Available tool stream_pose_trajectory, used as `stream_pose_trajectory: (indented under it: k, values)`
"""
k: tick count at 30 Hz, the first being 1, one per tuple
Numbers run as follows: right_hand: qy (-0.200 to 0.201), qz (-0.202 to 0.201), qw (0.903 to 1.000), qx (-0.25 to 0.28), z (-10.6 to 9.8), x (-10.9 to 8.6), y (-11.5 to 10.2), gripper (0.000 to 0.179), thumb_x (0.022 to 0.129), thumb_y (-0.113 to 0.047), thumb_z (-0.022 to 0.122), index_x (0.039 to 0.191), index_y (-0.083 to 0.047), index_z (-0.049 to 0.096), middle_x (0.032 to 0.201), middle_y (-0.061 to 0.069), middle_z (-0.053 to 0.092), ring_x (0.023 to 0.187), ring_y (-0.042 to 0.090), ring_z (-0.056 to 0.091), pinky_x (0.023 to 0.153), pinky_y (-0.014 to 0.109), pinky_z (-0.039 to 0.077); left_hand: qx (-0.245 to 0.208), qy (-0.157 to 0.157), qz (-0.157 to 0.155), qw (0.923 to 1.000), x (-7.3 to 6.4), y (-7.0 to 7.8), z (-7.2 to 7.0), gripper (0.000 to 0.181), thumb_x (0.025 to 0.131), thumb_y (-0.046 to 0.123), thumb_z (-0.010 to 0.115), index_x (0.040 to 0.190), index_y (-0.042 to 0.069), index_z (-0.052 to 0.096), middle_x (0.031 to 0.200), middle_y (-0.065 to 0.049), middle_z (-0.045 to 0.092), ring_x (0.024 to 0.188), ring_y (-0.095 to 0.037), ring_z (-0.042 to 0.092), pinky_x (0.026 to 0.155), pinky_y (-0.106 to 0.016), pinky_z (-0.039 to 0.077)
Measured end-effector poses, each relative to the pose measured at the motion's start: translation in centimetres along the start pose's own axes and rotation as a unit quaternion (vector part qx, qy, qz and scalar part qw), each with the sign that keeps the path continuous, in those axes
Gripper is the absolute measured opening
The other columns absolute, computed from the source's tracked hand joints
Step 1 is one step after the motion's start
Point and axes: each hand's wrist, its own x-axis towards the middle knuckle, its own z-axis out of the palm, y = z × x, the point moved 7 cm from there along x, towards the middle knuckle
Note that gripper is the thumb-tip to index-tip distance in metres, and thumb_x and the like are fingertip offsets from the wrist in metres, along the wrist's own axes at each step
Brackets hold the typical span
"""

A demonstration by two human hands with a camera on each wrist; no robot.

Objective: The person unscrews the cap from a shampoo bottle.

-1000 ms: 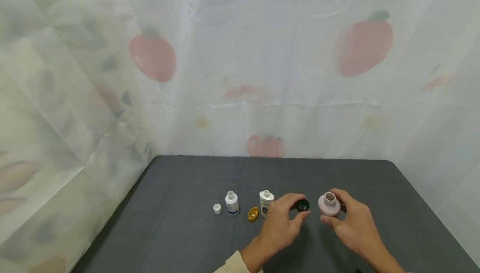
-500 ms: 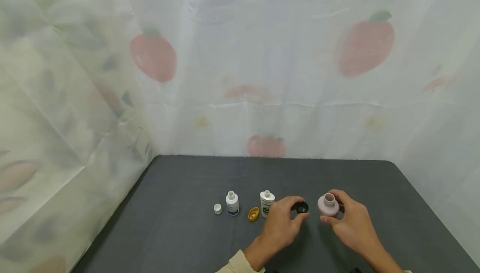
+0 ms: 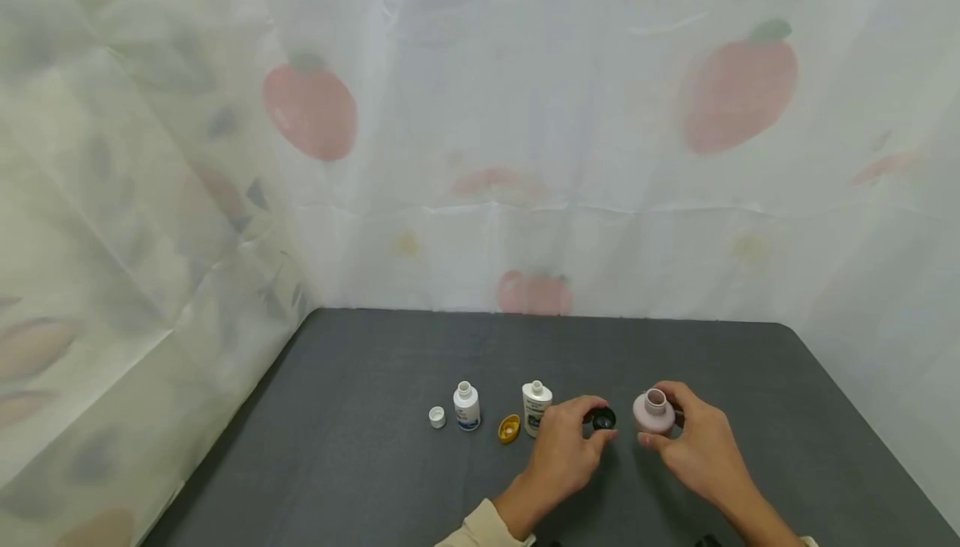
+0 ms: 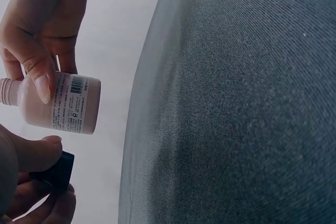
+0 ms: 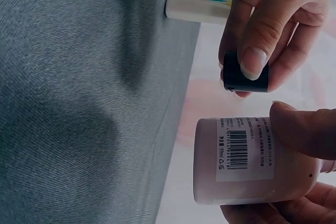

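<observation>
Above the right part of the table, my right hand point(image 3: 701, 443) grips a pale pink bottle point(image 3: 653, 414) between thumb and fingers. The bottle's neck is uncapped, and a white label with a barcode shows on its side in the right wrist view. Just left of it, my left hand point(image 3: 562, 447) pinches a black cap point(image 3: 603, 419), its hollow side facing up in the head view. Cap and bottle are a short gap apart, both held off the table.
Left of my hands stand two white bottles without caps, one labelled in blue point(image 3: 467, 408), the other with a green label point(image 3: 536, 410). A yellow cap point(image 3: 509, 429) and a small white cap point(image 3: 437, 418) lie on the dark grey table point(image 3: 360, 464). A printed white curtain point(image 3: 600, 130) hangs behind.
My right hand has drifted very slightly left with the pink bottle. The left hand keeps its pinch on the black cap, almost still. The head view has shifted a little.
</observation>
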Motion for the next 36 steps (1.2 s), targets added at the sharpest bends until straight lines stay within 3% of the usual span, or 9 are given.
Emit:
stream_pose_trajectory:
  k: [20,28,36]
  values:
    - [-0.016,0.034,0.9993,-0.003,1.4,0.6,1.5,0.061,0.077,-0.008,0.092,0.129,0.001,0.061,0.119,0.023,0.072,0.105,0.039,0.072,0.083,0.052,0.060,0.023,-0.022,-0.065,0.9974,0.1,-1.5,1.5,0.030,0.083,0.012,0.089,0.110,0.011,0.076,0.104,-0.002,0.081,0.095,-0.007,0.074,0.079,-0.023,0.059]
    - [-0.052,0.068,0.9963,-0.004,2.2,0.8,2.5,0.064,0.079,-0.010,0.090,0.134,-0.001,0.059,0.126,0.024,0.070,0.108,0.037,0.071,0.084,0.050,0.059,0.017,-0.056,-0.099,0.9934,-0.1,-2.2,2.0,0.032,0.084,0.011,0.087,0.114,0.011,0.076,0.110,-0.003,0.080,0.100,-0.009,0.074,0.081,-0.026,0.061]
    - [-0.055,0.073,0.9958,-0.006,2.7,0.9,3.0,0.063,0.078,-0.007,0.090,0.132,-0.001,0.060,0.127,0.026,0.069,0.110,0.039,0.070,0.085,0.052,0.059,0.032,-0.073,-0.120,0.9896,-0.1,-2.7,2.5,0.031,0.083,0.009,0.087,0.112,0.012,0.076,0.108,-0.003,0.080,0.099,-0.010,0.073,0.084,-0.028,0.060]
